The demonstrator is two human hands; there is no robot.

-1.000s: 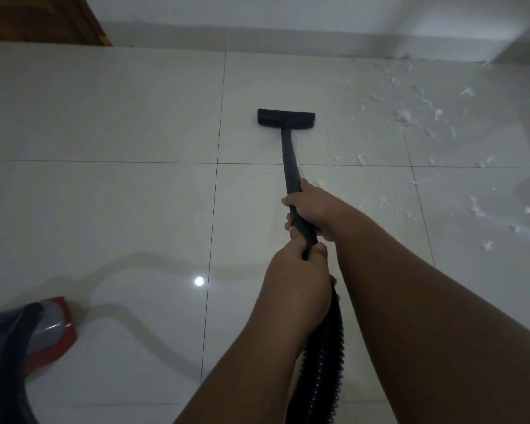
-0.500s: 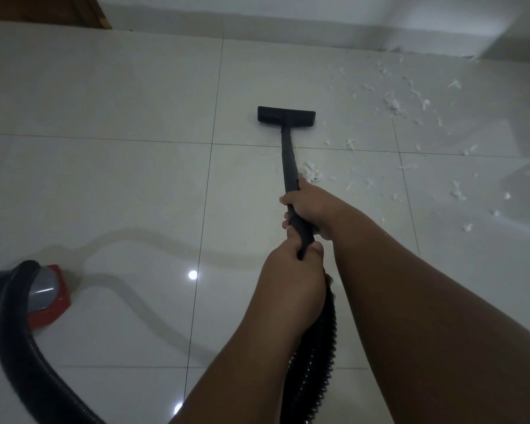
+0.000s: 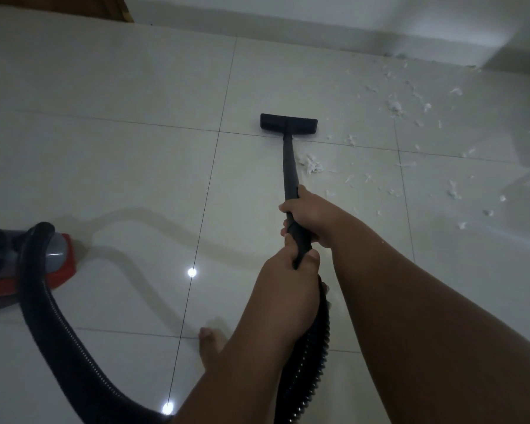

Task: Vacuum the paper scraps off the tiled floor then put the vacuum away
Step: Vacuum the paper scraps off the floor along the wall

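Both hands hold the black vacuum wand (image 3: pixel 289 166). My right hand (image 3: pixel 314 214) grips it higher up the tube, and my left hand (image 3: pixel 288 289) grips the handle end just behind, where the ribbed black hose (image 3: pixel 306 356) joins. The flat black floor nozzle (image 3: pixel 289 122) lies on the pale tiled floor (image 3: pixel 135 166) ahead. White paper scraps (image 3: pixel 311 164) lie right of the wand, with several more scraps (image 3: pixel 395 107) spread toward the far right wall. The red and grey vacuum body (image 3: pixel 55 258) sits at the left, the hose looping from it.
A white wall with skirting (image 3: pixel 318 32) runs along the far side. A brown wooden door frame (image 3: pixel 123 9) stands at the top left. My bare foot (image 3: pixel 210 347) shows on the tiles below my left arm. The hose loop (image 3: pixel 58 341) crosses the floor at lower left.
The view has tilted down and back: the vacuum body, more hose and my foot have come into view. A clump of scraps now lies beside the wand. Both grips are unchanged.
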